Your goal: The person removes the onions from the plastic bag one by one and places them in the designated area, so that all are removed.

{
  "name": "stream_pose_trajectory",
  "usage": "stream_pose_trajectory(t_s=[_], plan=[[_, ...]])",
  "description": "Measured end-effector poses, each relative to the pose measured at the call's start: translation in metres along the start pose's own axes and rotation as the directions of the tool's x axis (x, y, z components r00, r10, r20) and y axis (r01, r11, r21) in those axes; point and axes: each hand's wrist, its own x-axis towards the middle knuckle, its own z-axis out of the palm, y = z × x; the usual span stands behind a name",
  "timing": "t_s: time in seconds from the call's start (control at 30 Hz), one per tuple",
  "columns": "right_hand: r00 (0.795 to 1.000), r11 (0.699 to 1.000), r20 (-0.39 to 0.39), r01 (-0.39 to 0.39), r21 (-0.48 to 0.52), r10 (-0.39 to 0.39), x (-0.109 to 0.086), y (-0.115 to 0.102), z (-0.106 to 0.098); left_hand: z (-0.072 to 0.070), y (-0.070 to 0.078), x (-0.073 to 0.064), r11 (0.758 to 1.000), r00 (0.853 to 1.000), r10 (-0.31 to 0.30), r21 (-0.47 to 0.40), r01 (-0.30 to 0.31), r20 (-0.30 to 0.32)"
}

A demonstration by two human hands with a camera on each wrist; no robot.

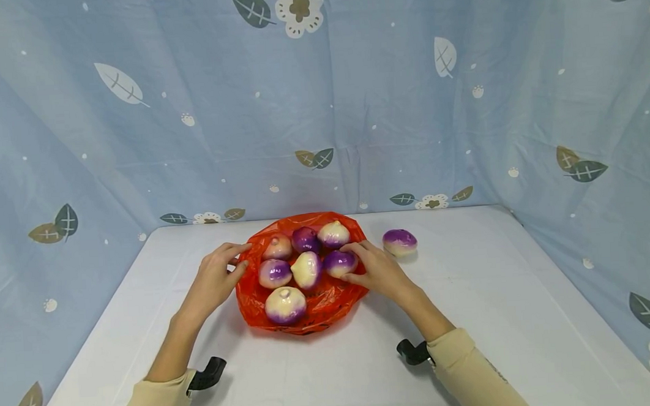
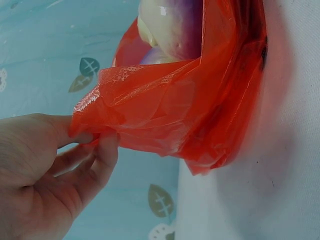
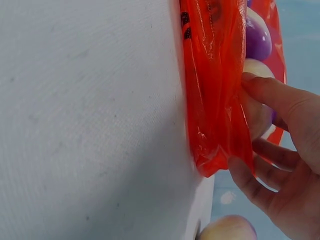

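Note:
A red plastic bag [image 1: 331, 313] lies wide open on the table, with several glossy purple-and-white turnips [image 1: 307, 270] inside. My left hand [image 1: 213, 281] is at the bag's left rim; in the left wrist view its thumb and fingers pinch the red plastic [image 2: 150, 112]. At the right side of the bag, my right hand [image 1: 382, 272] holds one turnip [image 1: 339, 263] between thumb and fingers. The right wrist view shows the thumb on that turnip [image 3: 256, 110], while some fingertips are outside the bag's edge.
One more turnip [image 1: 400, 242] sits on the white tablecloth [image 1: 474, 318] to the right of the bag, behind my right hand. A blue curtain [image 1: 386, 101] with leaf and flower prints hangs behind the table and along both sides.

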Motion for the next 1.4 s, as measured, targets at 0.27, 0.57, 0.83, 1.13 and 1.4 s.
stream_pose_trajectory(t_s=[0.27, 0.57, 0.83, 1.13, 1.4], plan=[[1.0, 0.999, -0.011, -0.012, 0.033, 0.013, -0.004, 0.0, -0.005, 0.0, 0.0, 0.0, 1.0, 1.0, -0.002, -0.007, 0.002, 0.001], [1.0, 0.999, -0.017, -0.021, 0.044, 0.022, -0.009, -0.001, -0.011, 0.0, -0.001, 0.0, 1.0, 1.0, 0.002, -0.007, -0.002, 0.001], [0.999, 0.998, -0.009, -0.045, 0.052, 0.046, -0.014, -0.001, -0.019, 0.0, -0.001, 0.0, 1.0, 1.0, 0.003, -0.007, -0.003, -0.002], [0.999, 0.998, -0.032, -0.018, 0.063, 0.02, -0.017, 0.002, -0.024, 0.0, -0.001, 0.0, 1.0, 1.0, 0.011, -0.002, -0.011, -0.006], [0.999, 0.997, -0.035, -0.022, 0.073, 0.025, -0.02, 0.002, -0.027, 0.0, -0.001, 0.0, 1.0, 1.0, 0.005, -0.001, -0.005, -0.005]])
